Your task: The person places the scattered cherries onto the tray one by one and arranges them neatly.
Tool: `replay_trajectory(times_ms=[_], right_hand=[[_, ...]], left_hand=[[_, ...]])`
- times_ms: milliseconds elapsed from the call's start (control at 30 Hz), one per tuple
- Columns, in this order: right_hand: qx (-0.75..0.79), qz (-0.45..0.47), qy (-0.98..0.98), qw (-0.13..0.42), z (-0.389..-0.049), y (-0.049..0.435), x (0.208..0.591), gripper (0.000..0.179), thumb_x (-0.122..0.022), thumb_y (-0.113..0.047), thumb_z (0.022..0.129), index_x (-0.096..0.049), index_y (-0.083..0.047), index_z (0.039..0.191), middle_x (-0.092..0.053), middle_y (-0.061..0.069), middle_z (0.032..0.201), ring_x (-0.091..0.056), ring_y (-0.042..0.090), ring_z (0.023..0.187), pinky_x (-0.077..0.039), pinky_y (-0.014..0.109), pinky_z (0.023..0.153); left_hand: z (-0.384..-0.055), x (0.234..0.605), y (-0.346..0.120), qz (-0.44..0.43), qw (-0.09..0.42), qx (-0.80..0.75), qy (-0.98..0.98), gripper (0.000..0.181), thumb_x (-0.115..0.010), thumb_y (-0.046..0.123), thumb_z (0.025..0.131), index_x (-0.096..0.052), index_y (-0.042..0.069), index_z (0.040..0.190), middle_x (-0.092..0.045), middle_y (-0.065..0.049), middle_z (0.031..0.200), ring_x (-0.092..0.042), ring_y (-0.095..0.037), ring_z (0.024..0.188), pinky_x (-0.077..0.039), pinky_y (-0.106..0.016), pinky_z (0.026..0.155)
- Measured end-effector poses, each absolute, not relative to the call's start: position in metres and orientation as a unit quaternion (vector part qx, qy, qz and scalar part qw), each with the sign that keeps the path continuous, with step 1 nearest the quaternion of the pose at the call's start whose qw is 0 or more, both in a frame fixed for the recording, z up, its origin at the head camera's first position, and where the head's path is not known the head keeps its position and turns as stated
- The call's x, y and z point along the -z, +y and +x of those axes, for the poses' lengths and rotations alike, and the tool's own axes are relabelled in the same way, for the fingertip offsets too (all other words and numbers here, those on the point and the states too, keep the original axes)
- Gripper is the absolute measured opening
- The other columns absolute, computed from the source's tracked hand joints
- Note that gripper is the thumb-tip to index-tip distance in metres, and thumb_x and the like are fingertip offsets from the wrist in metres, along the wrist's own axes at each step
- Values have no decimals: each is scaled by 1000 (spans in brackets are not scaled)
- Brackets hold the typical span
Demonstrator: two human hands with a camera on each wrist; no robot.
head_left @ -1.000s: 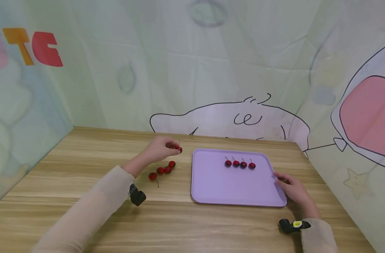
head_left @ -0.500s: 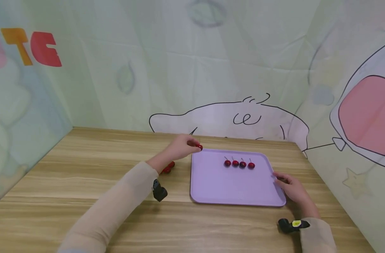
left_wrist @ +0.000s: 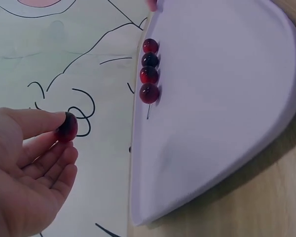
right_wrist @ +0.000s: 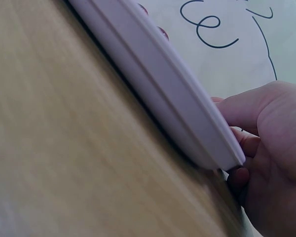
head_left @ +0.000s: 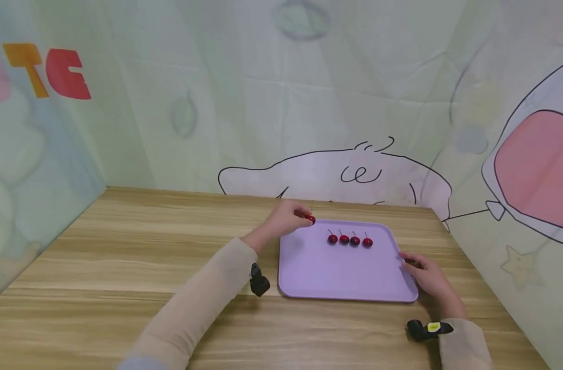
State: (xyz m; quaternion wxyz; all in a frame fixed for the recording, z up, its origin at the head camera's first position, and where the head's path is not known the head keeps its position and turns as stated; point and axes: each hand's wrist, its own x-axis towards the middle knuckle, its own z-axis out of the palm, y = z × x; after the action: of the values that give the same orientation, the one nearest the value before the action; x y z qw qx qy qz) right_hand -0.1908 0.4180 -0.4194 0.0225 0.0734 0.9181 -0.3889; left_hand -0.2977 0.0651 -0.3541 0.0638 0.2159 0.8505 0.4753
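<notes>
My left hand (head_left: 286,218) pinches a dark red cherry (head_left: 311,219) between thumb and fingertips, its thin stem pointing up. It is held above the back left part of the lilac tray (head_left: 341,277); the left wrist view shows this cherry (left_wrist: 66,127) apart from the tray. Several cherries (head_left: 344,239) stand in a short row on the tray, towards its back edge. At the tray's right side, my right hand (head_left: 427,275) grips the rim. In the right wrist view, the thumb lies over the tray's edge (right_wrist: 172,84) and the other fingers curl beside and below it.
The tray lies on a wood-grain table (head_left: 124,257). A printed cloth backdrop (head_left: 244,103) rises along the back and both sides. Black wrist cameras (head_left: 259,280) are worn on both wrists. My left sleeve (head_left: 203,303) covers part of the table left of the tray.
My left hand has carried the cherry rightwards from the table to over the tray. The loose cherries on the table are now hidden behind the left arm. My right hand has stayed at the rim.
</notes>
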Motion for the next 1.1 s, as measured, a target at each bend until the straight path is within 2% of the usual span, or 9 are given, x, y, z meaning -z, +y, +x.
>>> replay_trajectory(times_ms=[300, 733, 1100], right_hand=[[392, 78, 916, 24, -192, 419, 420, 44, -52, -18, 99, -47, 4, 137, -44, 31, 138, -43, 43, 123, -37, 56, 102], [383, 80, 920, 23, -192, 419, 420, 44, -53, -20, 99, -49, 3, 136, -44, 31, 138, -44, 43, 123, -38, 56, 101], [384, 81, 919, 19, -192, 419, 420, 45, -53, -20, 98, -49, 4, 136, -44, 30, 139, -45, 43, 123, -38, 56, 101]], left_hand=[[-303, 371, 84, 210, 65, -473, 853, 15, -72, 11, 85, -71, 4, 99, -68, -7, 96, -60, -19, 90, -51, -29, 76], [-307, 392, 98, 197, 78, -457, 864, 12, -73, 10, 82, -71, 2, 91, -68, -7, 88, -56, -15, 78, -46, -23, 65], [-309, 403, 105, 203, 91, -443, 868, 12, -71, 10, 86, -73, 1, 93, -69, -8, 91, -57, -16, 83, -49, -28, 74]])
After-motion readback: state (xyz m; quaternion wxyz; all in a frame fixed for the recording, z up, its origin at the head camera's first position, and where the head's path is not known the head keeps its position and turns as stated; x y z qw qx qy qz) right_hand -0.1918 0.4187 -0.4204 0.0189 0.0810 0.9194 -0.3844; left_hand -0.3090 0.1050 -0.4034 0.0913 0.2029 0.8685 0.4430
